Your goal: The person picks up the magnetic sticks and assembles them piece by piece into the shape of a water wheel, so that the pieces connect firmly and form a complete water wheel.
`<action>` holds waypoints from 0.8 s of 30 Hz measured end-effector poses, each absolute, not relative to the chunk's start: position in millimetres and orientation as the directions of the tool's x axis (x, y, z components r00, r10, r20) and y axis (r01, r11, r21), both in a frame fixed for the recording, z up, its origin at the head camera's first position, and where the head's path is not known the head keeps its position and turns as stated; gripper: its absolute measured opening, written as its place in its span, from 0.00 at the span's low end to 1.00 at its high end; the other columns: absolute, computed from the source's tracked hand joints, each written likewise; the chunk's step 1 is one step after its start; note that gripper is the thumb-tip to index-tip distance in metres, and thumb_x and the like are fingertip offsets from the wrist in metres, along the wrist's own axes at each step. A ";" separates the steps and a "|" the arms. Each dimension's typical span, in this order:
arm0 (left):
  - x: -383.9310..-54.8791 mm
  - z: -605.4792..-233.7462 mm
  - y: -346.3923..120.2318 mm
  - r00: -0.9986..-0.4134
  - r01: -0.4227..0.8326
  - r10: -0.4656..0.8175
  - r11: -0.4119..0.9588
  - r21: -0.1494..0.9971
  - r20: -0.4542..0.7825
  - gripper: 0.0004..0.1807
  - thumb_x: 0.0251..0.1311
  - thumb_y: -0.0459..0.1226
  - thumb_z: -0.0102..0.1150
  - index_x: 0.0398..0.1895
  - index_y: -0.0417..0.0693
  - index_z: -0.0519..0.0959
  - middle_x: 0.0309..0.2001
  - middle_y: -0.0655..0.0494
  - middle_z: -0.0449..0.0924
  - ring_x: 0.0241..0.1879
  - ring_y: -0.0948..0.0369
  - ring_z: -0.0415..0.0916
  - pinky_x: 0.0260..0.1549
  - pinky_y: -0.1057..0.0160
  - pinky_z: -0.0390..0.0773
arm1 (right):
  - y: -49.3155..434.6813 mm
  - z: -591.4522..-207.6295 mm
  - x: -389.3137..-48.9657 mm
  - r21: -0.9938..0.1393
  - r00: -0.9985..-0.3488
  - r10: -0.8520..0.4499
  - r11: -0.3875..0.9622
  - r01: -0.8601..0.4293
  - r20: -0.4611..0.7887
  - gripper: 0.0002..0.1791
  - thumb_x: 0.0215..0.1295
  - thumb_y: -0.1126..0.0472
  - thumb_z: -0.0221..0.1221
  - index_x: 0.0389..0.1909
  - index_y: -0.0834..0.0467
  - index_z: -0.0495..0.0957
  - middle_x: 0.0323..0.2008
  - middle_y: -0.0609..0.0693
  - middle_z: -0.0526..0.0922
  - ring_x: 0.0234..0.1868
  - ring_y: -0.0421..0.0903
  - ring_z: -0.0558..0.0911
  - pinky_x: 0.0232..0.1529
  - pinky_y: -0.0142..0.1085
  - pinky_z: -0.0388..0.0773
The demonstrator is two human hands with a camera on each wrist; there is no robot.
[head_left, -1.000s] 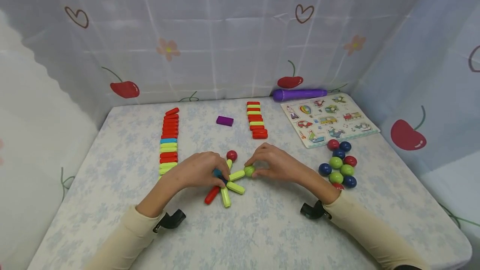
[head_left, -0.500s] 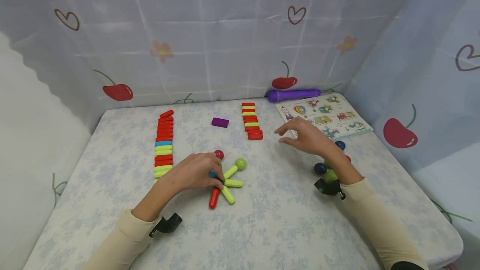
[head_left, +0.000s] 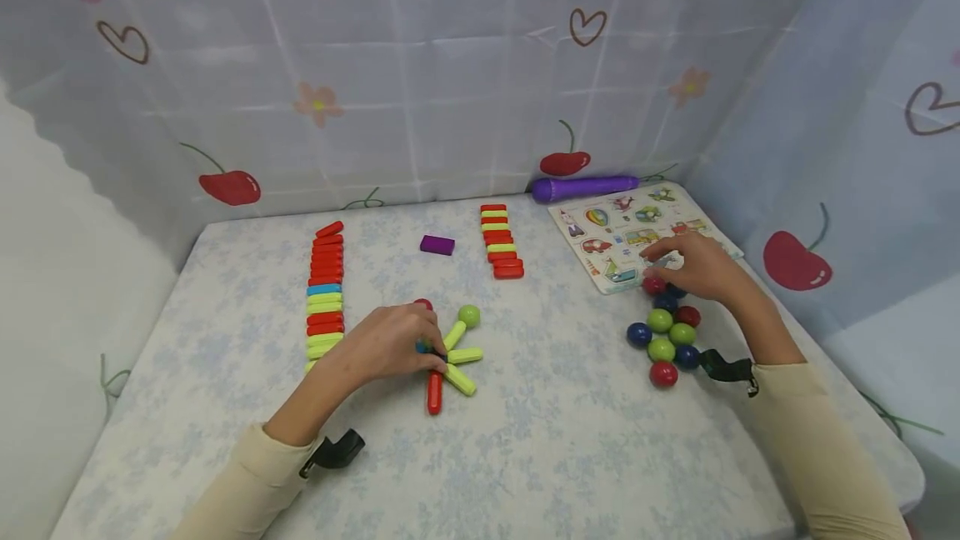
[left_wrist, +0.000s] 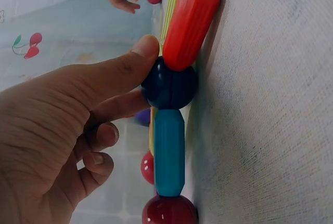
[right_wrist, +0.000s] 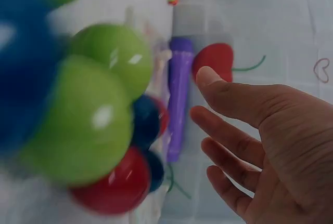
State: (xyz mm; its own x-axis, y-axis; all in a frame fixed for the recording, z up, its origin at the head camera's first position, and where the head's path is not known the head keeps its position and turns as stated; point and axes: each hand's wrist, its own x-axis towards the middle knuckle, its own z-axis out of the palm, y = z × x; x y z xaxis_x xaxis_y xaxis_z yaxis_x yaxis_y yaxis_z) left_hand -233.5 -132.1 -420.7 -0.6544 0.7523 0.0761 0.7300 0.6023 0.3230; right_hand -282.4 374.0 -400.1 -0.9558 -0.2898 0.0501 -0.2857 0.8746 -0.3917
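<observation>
My left hand (head_left: 390, 342) pinches a dark blue ball (left_wrist: 170, 84) between thumb and fingers, low over the table. Rods stick out from this ball: a red rod (head_left: 434, 394), a light blue rod (left_wrist: 169, 154) and several yellow-green rods (head_left: 460, 379). One yellow-green rod ends in a green ball (head_left: 469, 316); the light blue one ends in a dark red ball (left_wrist: 170, 213). Over at the right, my right hand (head_left: 701, 265) hovers with loosely bent fingers above the far end of a group of loose balls, near a red ball (head_left: 653, 284). In the right wrist view its fingers hold nothing.
A long row of coloured rods (head_left: 325, 290) lies left, a shorter row (head_left: 498, 237) at the back. Between them sits a purple block (head_left: 437, 245). A picture board (head_left: 600, 223) and a purple microphone-shaped toy (head_left: 585, 187) lie back right, before the hanging cloth (head_left: 450, 90).
My right hand has let go of the green ball and moved right to the loose balls. In my left hand the star of rods has turned counterclockwise, the red rod swinging to point toward me.
</observation>
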 end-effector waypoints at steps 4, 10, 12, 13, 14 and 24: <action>-231.0 -421.0 -131.6 -0.674 0.718 0.734 0.627 0.302 0.078 0.11 0.56 0.51 0.83 0.36 0.59 0.94 0.34 0.68 0.81 0.36 0.68 0.72 0.32 0.69 0.76 | 384.7 -408.6 -275.5 -0.363 -0.964 -0.268 0.898 -0.249 -0.001 0.21 0.69 0.57 0.73 0.57 0.64 0.87 0.49 0.62 0.91 0.55 0.65 0.84 0.58 0.65 0.74; -230.3 -421.8 -128.7 -0.683 0.714 0.723 0.635 0.295 0.099 0.11 0.56 0.51 0.84 0.35 0.59 0.94 0.32 0.69 0.80 0.34 0.69 0.72 0.31 0.69 0.76 | 387.7 -419.1 -274.4 -0.357 -0.963 -0.266 0.904 -0.235 -0.038 0.20 0.70 0.57 0.73 0.57 0.64 0.87 0.47 0.59 0.92 0.51 0.59 0.85 0.55 0.59 0.77; -230.5 -422.2 -127.7 -0.687 0.712 0.719 0.638 0.293 0.104 0.10 0.55 0.51 0.84 0.35 0.59 0.93 0.31 0.71 0.80 0.33 0.70 0.72 0.31 0.69 0.76 | 386.9 -420.0 -275.7 -0.352 -0.959 -0.278 0.903 -0.246 -0.043 0.18 0.70 0.57 0.72 0.55 0.64 0.88 0.47 0.59 0.92 0.50 0.58 0.86 0.51 0.57 0.80; -230.5 -422.4 -127.2 -0.689 0.711 0.717 0.641 0.291 0.105 0.10 0.55 0.51 0.84 0.34 0.60 0.93 0.31 0.72 0.79 0.33 0.70 0.72 0.31 0.69 0.76 | 386.1 -419.8 -276.3 -0.352 -0.958 -0.285 0.901 -0.252 -0.044 0.18 0.71 0.57 0.72 0.54 0.64 0.88 0.47 0.59 0.92 0.49 0.58 0.86 0.51 0.57 0.80; -230.3 -422.7 -126.7 -0.691 0.709 0.715 0.642 0.293 0.105 0.10 0.55 0.51 0.84 0.34 0.60 0.93 0.30 0.73 0.79 0.33 0.71 0.72 0.31 0.69 0.76 | 384.6 -418.8 -276.8 -0.356 -0.956 -0.289 0.899 -0.256 -0.042 0.17 0.70 0.57 0.72 0.54 0.65 0.88 0.48 0.59 0.91 0.50 0.58 0.86 0.51 0.57 0.81; -227.0 -422.7 -124.8 -0.739 0.661 0.664 0.682 0.315 0.113 0.10 0.54 0.51 0.84 0.28 0.62 0.91 0.27 0.75 0.78 0.31 0.71 0.72 0.28 0.68 0.75 | 303.2 -393.0 -278.5 -0.379 -0.891 -0.432 0.809 -0.450 0.137 0.18 0.70 0.62 0.73 0.58 0.62 0.88 0.54 0.59 0.90 0.63 0.63 0.80 0.68 0.65 0.70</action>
